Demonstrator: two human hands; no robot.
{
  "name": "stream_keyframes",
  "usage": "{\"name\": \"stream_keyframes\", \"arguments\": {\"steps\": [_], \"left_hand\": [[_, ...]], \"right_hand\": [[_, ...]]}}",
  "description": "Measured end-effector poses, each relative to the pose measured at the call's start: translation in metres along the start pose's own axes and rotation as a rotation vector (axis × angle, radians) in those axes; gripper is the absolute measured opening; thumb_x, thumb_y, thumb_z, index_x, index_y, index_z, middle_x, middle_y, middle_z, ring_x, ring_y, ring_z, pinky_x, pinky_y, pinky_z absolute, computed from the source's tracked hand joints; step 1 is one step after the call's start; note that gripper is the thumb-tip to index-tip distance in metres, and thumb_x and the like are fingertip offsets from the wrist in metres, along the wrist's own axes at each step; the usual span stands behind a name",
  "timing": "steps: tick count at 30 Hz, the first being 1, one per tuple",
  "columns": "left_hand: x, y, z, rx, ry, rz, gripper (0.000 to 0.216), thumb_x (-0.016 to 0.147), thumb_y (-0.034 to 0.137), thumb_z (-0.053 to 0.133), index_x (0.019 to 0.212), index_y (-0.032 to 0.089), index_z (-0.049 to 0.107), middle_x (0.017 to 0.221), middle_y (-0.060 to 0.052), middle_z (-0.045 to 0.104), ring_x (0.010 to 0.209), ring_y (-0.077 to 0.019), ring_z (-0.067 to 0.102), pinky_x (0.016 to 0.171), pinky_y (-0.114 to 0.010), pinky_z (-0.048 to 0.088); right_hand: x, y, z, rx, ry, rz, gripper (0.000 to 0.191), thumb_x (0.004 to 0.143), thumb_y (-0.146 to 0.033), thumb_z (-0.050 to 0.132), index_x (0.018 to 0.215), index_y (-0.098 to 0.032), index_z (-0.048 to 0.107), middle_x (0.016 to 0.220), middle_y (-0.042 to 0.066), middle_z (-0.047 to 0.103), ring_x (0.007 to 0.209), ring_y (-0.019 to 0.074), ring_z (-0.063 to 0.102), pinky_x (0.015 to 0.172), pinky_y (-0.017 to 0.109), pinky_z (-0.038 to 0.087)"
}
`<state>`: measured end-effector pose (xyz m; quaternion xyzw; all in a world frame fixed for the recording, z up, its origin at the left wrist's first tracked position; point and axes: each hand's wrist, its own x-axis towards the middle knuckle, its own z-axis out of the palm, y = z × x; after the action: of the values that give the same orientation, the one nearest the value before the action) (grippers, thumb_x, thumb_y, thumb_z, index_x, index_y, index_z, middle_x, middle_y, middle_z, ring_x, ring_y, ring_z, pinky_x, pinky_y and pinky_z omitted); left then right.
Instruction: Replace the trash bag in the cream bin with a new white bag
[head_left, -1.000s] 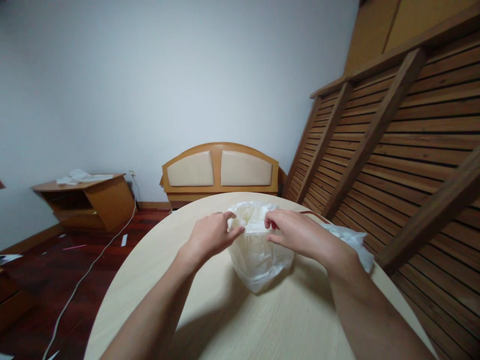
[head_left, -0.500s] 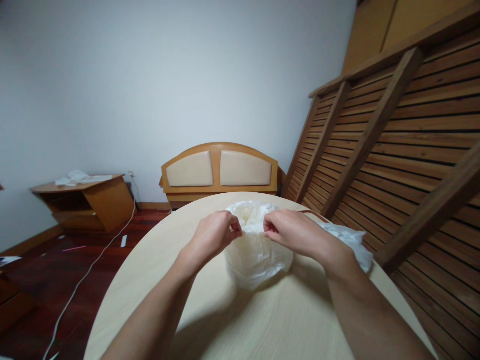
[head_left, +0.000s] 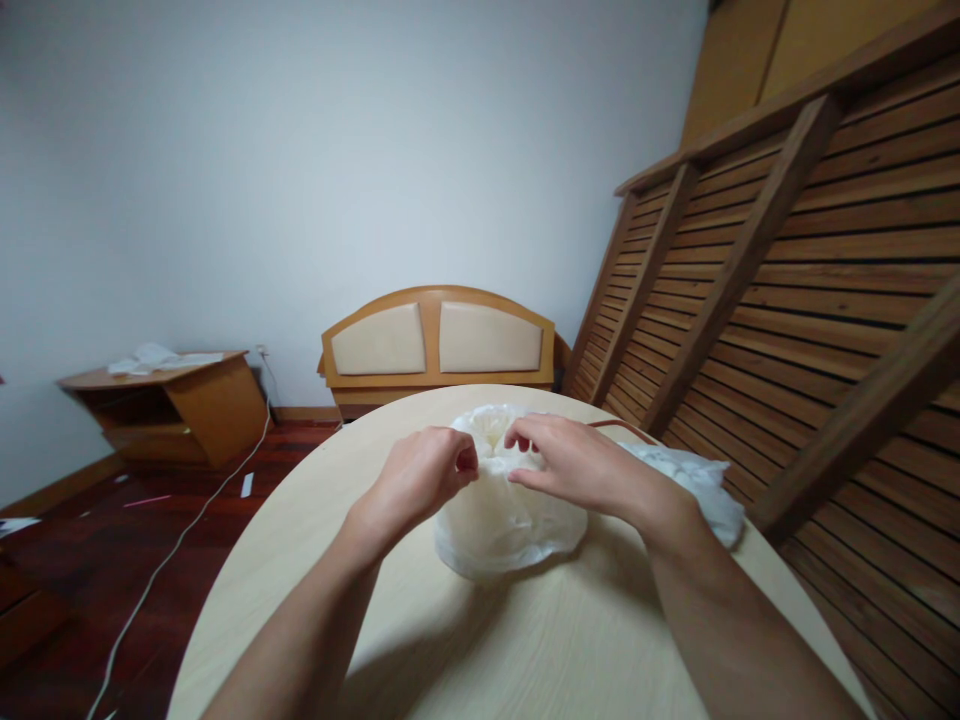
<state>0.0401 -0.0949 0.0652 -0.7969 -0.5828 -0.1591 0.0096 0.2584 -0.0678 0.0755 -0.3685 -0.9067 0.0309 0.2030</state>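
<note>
A translucent white plastic bag (head_left: pixel 510 530) stands upright on the pale round table (head_left: pixel 300 560), puffed out round its base, its mouth facing up. At the near left of the mouth, my left hand (head_left: pixel 427 465) pinches the bag's rim between thumb and fingers. My right hand (head_left: pixel 566 455) is over the right side of the mouth, thumb and curled fingers apart, with nothing plainly held. Whether its fingertips touch the plastic I cannot tell. What lies inside the bag is hidden.
A second white plastic bag (head_left: pixel 690 480) lies crumpled at the table's right edge, beside a thin brown strap (head_left: pixel 626 430). A slatted wooden frame (head_left: pixel 795 330) leans close on the right. A headboard (head_left: pixel 439 335) stands behind; a low cabinet (head_left: pixel 180 410) and white cable (head_left: pixel 176 545) are left.
My right hand has let go of the bag's rim and its fingers have spread apart, moving slightly left. My left hand stays pinched. The bag has settled wider and lower.
</note>
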Motion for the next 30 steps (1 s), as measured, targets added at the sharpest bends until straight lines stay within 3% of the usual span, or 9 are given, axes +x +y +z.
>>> {"name": "stream_keyframes", "arguments": {"steps": [4,10,14,17,19,25,28,30], "left_hand": [[-0.001,0.000,0.002,0.023,-0.064,0.012,0.007,0.082,0.022,0.067,0.084,0.026,0.073,0.082,0.002,0.075,0.075,-0.0176,0.066,0.062,-0.026,0.036],[-0.004,-0.004,-0.001,0.033,-0.220,0.051,0.013,0.079,0.031,0.077,0.090,0.025,0.072,0.080,0.002,0.075,0.070,-0.0166,0.066,0.057,-0.025,0.034],[-0.002,-0.005,-0.004,0.002,-0.054,0.079,0.022,0.090,0.044,0.065,0.088,0.022,0.069,0.081,-0.001,0.074,0.069,-0.0178,0.065,0.059,-0.027,0.040],[0.004,-0.009,0.003,-0.087,0.104,0.251,0.022,0.091,0.034,0.067,0.110,0.022,0.068,0.107,-0.004,0.074,0.095,-0.0202,0.067,0.080,-0.029,0.049],[0.011,-0.013,0.011,-0.104,0.097,0.373,0.028,0.090,0.030,0.069,0.117,0.022,0.067,0.118,-0.006,0.072,0.109,-0.0222,0.065,0.092,-0.031,0.048],[0.022,-0.019,0.025,0.005,-0.045,0.408,0.007,0.088,0.018,0.067,0.092,0.020,0.073,0.089,-0.004,0.076,0.083,-0.0201,0.069,0.077,-0.029,0.047],[0.020,-0.016,0.022,0.041,-0.053,0.443,0.005,0.086,0.017,0.068,0.087,0.020,0.071,0.085,-0.002,0.075,0.081,-0.0189,0.068,0.078,-0.030,0.045],[0.018,-0.011,0.018,0.060,-0.065,0.472,0.006,0.084,0.015,0.067,0.082,0.020,0.069,0.083,-0.001,0.074,0.080,-0.0179,0.067,0.080,-0.030,0.044]], "right_hand": [[0.000,0.003,0.002,-0.014,-0.029,-0.002,0.031,0.089,-0.031,0.069,0.118,-0.018,0.070,0.120,0.011,0.072,0.113,0.0278,0.065,0.099,0.037,0.047],[0.000,0.002,0.001,-0.029,-0.088,0.022,0.016,0.090,-0.025,0.066,0.102,-0.022,0.077,0.103,0.007,0.077,0.098,0.0256,0.070,0.084,0.032,0.051],[0.000,0.005,0.004,-0.023,-0.041,0.007,0.022,0.091,-0.028,0.066,0.111,-0.021,0.074,0.111,0.009,0.076,0.105,0.0246,0.068,0.090,0.032,0.050],[0.000,0.007,0.008,-0.018,-0.014,0.005,0.034,0.091,-0.032,0.066,0.122,-0.019,0.070,0.124,0.012,0.071,0.118,0.0269,0.063,0.102,0.036,0.045],[0.001,0.008,0.008,-0.011,-0.066,0.008,0.030,0.093,-0.032,0.064,0.120,-0.021,0.072,0.120,0.011,0.073,0.113,0.0273,0.066,0.098,0.036,0.047],[0.001,0.009,0.004,-0.018,-0.169,0.035,0.018,0.088,-0.019,0.063,0.096,-0.023,0.079,0.093,0.006,0.079,0.084,0.0216,0.070,0.073,0.029,0.047],[0.000,0.010,0.000,0.022,-0.182,0.013,0.015,0.087,-0.026,0.067,0.094,-0.024,0.079,0.089,0.004,0.079,0.080,0.0207,0.070,0.068,0.027,0.046],[0.001,0.011,-0.003,0.016,-0.123,0.048,0.020,0.089,-0.034,0.066,0.101,-0.024,0.078,0.091,0.004,0.079,0.083,0.0211,0.070,0.070,0.027,0.047]]}}
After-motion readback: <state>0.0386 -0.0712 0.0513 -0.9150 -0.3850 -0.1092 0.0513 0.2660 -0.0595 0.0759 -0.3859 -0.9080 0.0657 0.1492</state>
